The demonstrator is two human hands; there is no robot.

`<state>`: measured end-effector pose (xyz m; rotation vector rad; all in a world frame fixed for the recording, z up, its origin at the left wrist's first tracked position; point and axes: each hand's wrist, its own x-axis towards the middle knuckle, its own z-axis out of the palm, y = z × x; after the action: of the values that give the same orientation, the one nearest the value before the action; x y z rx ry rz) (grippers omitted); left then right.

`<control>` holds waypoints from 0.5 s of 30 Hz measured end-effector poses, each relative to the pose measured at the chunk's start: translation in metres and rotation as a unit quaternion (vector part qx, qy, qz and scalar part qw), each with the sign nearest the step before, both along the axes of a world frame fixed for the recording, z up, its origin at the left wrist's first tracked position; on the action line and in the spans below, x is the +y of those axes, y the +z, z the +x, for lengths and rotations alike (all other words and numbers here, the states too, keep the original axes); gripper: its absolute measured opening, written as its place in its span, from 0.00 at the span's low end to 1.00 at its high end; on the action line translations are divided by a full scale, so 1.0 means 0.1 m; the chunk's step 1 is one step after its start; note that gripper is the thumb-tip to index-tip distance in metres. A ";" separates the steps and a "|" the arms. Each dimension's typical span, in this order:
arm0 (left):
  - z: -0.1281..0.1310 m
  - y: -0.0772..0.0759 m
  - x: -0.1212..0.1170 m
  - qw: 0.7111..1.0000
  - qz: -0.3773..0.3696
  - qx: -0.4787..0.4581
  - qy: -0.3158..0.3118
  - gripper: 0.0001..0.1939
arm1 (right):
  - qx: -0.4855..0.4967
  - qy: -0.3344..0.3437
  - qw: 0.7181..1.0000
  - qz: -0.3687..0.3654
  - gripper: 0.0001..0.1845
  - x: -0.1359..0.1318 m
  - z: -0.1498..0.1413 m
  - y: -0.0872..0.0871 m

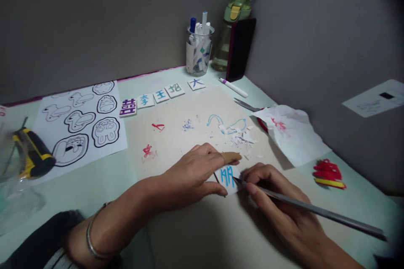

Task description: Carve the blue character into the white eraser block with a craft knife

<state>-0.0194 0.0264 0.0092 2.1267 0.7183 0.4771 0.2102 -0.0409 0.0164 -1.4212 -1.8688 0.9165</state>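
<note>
My left hand (202,168) pins a small white square tile (236,172) with a blue character drawn on it, thumb at the near side and index finger at the far side. A tan covering (230,157) wraps that index finger. In my right hand (277,201) is a slim metal craft knife (315,209), gripped like a pen, its tip at the right part of the blue character. White scraps (244,138) lie just beyond the tile on the beige board (179,227). Finished-looking tiles (160,95) with coloured characters stand in a row behind.
A jar of markers (198,52), a green bottle (222,42) and a dark phone (241,50) stand at the back. Scissors (246,104) lie partly under crumpled paper (290,134). At left are a printed sheet (104,145) and a yellow-black tool (34,153); red pieces (328,172) lie right.
</note>
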 end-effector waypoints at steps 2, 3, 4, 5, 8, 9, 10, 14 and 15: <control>0.01 -0.01 0.01 1.000 0.002 0.003 0.000 0.32 | 0.001 0.003 1.000 -0.002 0.10 0.01 0.00 0.00; 0.01 -0.01 0.01 1.000 0.001 0.003 0.000 0.32 | 0.000 0.003 1.000 -0.005 0.11 0.01 0.00 0.00; 0.01 -0.01 0.01 1.000 0.000 0.003 0.000 0.32 | -0.001 0.004 1.000 -0.006 0.11 0.01 0.00 0.00; 0.02 -0.02 0.01 1.000 0.000 0.003 0.000 0.32 | -0.004 0.004 1.000 -0.007 0.11 0.01 0.00 -0.01; 0.02 -0.02 0.01 1.000 0.000 0.006 0.003 0.32 | -0.012 0.003 1.000 -0.006 0.11 0.01 0.00 0.00; 0.02 -0.01 0.01 1.000 -0.002 0.007 0.004 0.32 | -0.014 0.001 1.000 -0.004 0.11 0.01 -0.01 0.01; 0.01 -0.01 0.02 1.000 -0.005 0.007 0.004 0.32 | -0.016 -0.001 1.000 -0.003 0.11 0.02 -0.01 0.02; -0.01 0.00 0.03 1.000 -0.019 0.000 -0.010 0.32 | -0.025 -0.002 1.000 -0.007 0.12 0.02 -0.02 0.03; -0.02 0.01 0.04 1.000 -0.023 -0.001 -0.015 0.32 | -0.027 0.000 1.000 -0.008 0.12 0.02 -0.02 0.02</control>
<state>-0.0212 0.0300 0.0097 2.0910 0.6881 0.4420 0.2081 -0.0390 0.0188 -1.4695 -1.9052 0.9027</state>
